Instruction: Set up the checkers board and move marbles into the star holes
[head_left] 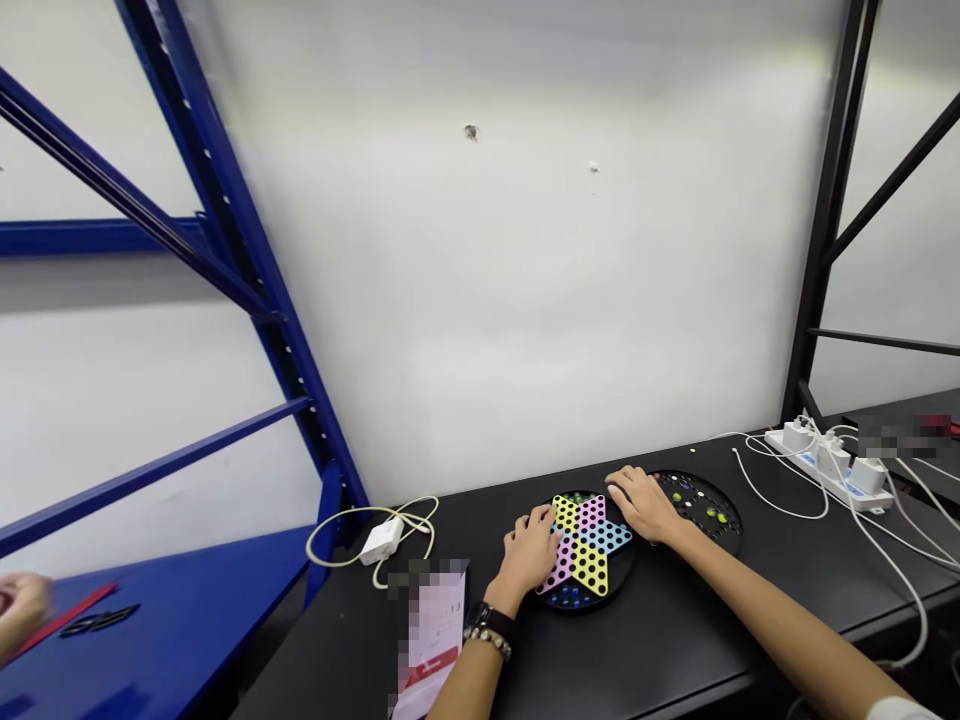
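Star board (591, 540) seems steadied by left hand (531, 550), spread at 9 o'clock; right hand (645, 508) at 2 o'clock; its grip I cannot tell.

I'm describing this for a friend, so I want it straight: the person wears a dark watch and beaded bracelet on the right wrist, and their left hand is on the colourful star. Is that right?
Not quite: the head view shows the dark watch and beaded bracelet on the left wrist. The left hand is indeed on the colourful star.
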